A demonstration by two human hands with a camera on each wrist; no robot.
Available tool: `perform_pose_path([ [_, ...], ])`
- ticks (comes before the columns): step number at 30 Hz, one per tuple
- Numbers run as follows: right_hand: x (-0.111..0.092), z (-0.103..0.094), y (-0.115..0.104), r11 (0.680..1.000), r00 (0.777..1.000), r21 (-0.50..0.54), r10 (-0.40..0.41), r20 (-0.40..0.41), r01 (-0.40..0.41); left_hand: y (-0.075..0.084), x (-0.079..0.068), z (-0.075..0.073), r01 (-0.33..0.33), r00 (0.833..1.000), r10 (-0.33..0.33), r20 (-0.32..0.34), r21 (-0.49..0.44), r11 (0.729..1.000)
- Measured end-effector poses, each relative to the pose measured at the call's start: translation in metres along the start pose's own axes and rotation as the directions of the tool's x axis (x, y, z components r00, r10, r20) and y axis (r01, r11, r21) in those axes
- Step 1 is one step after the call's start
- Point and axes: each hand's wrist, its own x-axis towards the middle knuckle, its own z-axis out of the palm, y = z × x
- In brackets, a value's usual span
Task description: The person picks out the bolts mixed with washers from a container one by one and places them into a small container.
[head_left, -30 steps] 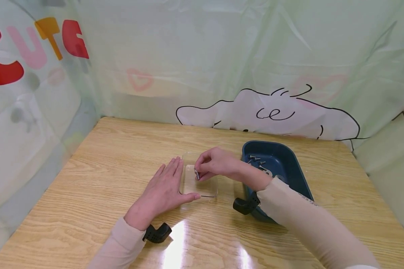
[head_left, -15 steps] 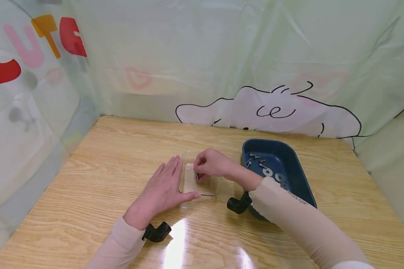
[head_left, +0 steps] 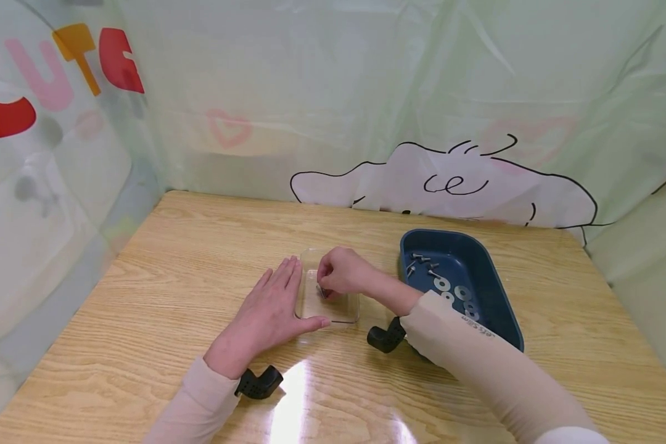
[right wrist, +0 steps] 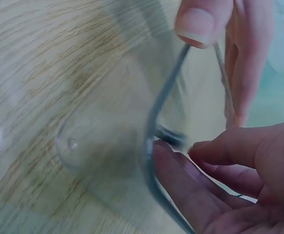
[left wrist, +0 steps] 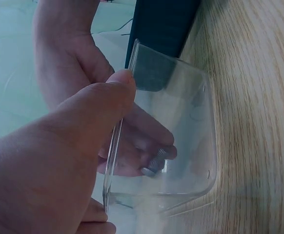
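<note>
A clear plastic box [head_left: 341,312] sits on the table between the hands. My left hand [head_left: 269,308] lies along its left side with straight fingers, the thumb resting on the near rim. Inside the box, my right hand [head_left: 344,271] pinches a small metal bolt [left wrist: 155,163] between its fingertips, low over the box floor. In the right wrist view the bolt [right wrist: 169,136] is blurred beside the thumb tip, behind the box's rim. Part of the far box wall is hidden by the right hand.
To the right stands a dark blue tray [head_left: 477,259] holding several bolts [head_left: 424,260] and several flat washers [head_left: 462,293]. My right forearm crosses the tray's near left side. A printed curtain [head_left: 338,92] closes off the table's back and sides.
The right hand has shifted slightly left and lower into the box, and the bolt has tilted. The forearm has moved left, uncovering more washers in the tray. The left hand stays put.
</note>
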Motion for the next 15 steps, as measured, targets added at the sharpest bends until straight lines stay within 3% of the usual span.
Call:
perform_pose_path([
  [5,-0.0029,-0.0035,0.0016,0.987,0.998,0.156,0.037,0.043,-0.043,0.0001,-0.0005,-0.0006,-0.004,1.0,0.004,0.002,0.003,1.0],
  [15,-0.0053,-0.0071,0.005,0.962,0.996,0.269,0.024,0.085,-0.047,0.0014,-0.0016,-0.0013,-0.004,1.0,0.004,0.001,0.006,1.0],
])
